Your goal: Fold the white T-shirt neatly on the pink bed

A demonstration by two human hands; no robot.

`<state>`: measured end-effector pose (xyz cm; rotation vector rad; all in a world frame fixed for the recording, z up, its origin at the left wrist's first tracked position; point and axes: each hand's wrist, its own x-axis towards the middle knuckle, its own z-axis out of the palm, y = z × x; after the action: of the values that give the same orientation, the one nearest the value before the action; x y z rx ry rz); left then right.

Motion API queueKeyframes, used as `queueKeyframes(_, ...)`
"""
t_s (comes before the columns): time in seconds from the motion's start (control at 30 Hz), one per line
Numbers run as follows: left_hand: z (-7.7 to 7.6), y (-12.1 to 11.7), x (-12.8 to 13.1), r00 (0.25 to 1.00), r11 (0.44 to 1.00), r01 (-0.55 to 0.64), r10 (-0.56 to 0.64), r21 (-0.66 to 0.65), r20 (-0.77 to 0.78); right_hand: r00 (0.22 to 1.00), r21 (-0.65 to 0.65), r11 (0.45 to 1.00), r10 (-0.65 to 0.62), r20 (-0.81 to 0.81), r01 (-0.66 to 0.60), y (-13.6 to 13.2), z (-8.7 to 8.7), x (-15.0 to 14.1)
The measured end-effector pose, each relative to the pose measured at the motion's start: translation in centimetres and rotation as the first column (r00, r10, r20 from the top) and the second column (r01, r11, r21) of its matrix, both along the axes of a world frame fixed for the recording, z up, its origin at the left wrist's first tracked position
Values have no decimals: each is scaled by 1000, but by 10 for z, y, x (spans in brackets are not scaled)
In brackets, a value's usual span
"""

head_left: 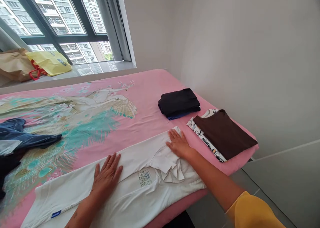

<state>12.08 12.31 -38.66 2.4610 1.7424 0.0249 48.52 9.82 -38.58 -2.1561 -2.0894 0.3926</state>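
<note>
A white T-shirt [135, 201] lies on the bed along its near edge, with its far side folded over lengthwise and a small printed design on the chest. My left hand [107, 173] rests flat on the folded strip near its middle, fingers stretched out. Toward the shirt's right end, my right hand [178, 144] presses flat beside the folded sleeve, fingers open. Neither hand grips the cloth. A blue tag shows at the lower left of the shirt.
A dark folded stack [178, 102] sits on the pink bedsheet [150, 84]. Right of it lies a brown folded shirt [223, 133] atop patterned cloth. Dark blue jeans [30, 138] lie at left. A yellow bag [51, 62] and a brown paper bag [15, 64] rest by the window.
</note>
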Motion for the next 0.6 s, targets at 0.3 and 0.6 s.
queueKeyframes(0.3, 9, -4, -54, 925, 924, -372, 361, -88, -119, 975, 55, 984, -178, 132, 172, -13, -24, 17)
queueKeyframes(0.6, 29, -69, -111, 968, 968, -249, 248, 32, 47, 986, 254, 963, -53, -157, 93, -59, 20, 0)
